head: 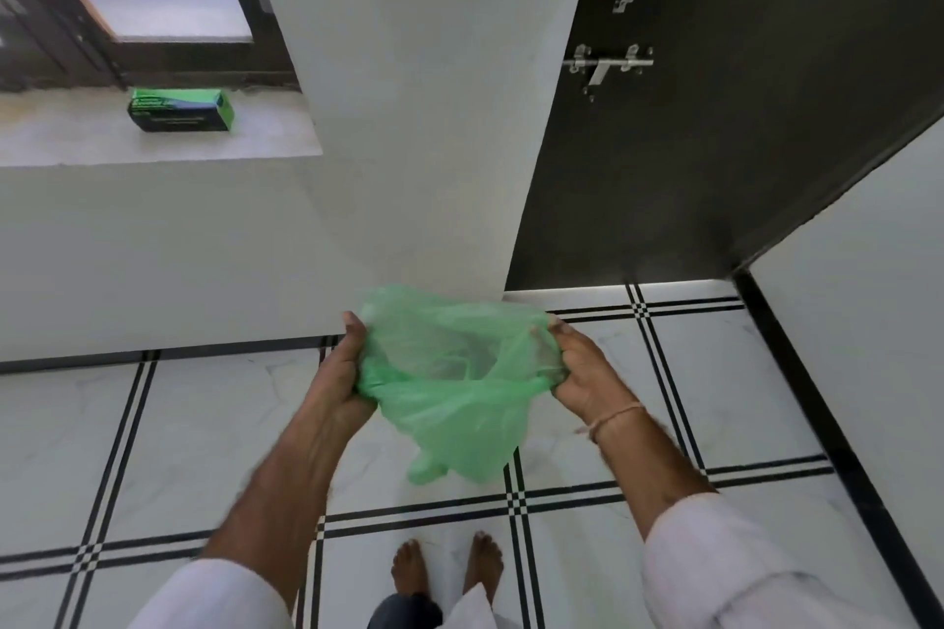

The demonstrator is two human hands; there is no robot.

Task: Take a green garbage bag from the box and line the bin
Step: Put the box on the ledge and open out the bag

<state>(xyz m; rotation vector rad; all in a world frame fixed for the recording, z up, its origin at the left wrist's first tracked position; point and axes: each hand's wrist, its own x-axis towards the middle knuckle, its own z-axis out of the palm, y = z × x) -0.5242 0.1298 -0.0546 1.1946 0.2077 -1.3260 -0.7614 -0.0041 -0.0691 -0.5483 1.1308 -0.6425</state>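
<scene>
Above the tiled floor (204, 424), left hand (339, 373) and right hand (582, 375) clamp the green bag (449, 404), already out of the far-left box (181, 110); no bin visible, lining remains.

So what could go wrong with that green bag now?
The green bag is thin and both the left hand and the right hand are pulling its mouth apart, so it might tear. Its bottom dangles above the bare feet, so it could trail and get stepped on. No bin shows in view, so the person must still carry it there.
</scene>
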